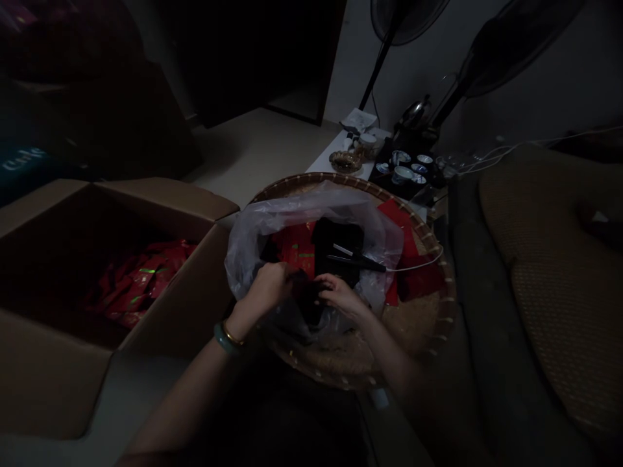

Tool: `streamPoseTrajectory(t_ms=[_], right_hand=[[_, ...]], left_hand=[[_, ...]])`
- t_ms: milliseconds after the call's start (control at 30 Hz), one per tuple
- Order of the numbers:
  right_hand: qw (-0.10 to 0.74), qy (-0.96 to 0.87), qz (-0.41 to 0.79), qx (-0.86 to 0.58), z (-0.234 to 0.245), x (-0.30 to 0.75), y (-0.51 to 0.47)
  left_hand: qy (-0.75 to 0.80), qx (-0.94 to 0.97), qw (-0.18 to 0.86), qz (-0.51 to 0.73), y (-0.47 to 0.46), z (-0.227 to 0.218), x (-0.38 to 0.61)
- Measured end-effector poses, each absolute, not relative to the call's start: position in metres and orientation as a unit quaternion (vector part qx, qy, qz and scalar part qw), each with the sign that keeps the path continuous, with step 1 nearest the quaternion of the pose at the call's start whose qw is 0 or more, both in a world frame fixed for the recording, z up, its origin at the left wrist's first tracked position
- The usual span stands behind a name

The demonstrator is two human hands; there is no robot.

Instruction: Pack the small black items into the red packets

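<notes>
My left hand (273, 285), with bracelets at the wrist, is closed at the near side of a clear plastic bag (238, 250). My right hand (341, 295) has its fingers bent and closed opposite it. Between them is a dark, limp thing (309, 301), perhaps a pouch, whose kind the dim light hides. Just beyond my fingers, inside the open bag, are red packets (298, 243) and a black patch I cannot make out. A black handheld tool (360, 261) with two narrow arms and a white cord lies across the bag. The bag rests in a round woven tray (418, 318).
To the left, an open cardboard box (170, 318) holds many red packets (146, 275). Flat red pieces (406, 243) lie at the tray's right side. Behind stand small cups (403, 174) and a kettle (416, 113) on a low table. A woven seat mat (559, 279) is on the right.
</notes>
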State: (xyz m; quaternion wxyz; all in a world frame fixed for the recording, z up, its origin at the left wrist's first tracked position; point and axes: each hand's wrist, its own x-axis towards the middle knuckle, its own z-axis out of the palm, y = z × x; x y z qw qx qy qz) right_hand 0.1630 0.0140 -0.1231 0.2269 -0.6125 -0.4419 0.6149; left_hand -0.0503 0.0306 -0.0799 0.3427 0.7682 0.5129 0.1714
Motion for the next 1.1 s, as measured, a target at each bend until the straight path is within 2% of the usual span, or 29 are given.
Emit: streamPoseTrajectory(t_ms=[100, 233, 567, 833, 1100], right_hand=[[0.272, -0.358, 0.689, -0.569, -0.115, 0.161, 0.014], [0.318, -0.314, 0.704, -0.552, -0.105, 0.16, 0.015], [0.354, -0.367, 0.714, -0.48, -0.043, 0.144, 0.021], [0.28, -0.482, 0.658, -0.506, -0.029, 0.13, 0.029], [0.163, -0.688, 0.476, -0.523, -0.03, 0.126, 0.025]], left_hand=[[0.505, 0.781, 0.335, 0.149, 0.031, -0.079, -0.05], [0.505, 0.787, 0.324, 0.14, 0.032, -0.077, -0.049], [0.503, 0.788, 0.32, 0.156, 0.032, -0.075, -0.042], [0.486, 0.784, 0.342, 0.179, 0.035, -0.066, -0.042], [0.499, 0.761, 0.38, 0.167, 0.037, -0.072, -0.038]])
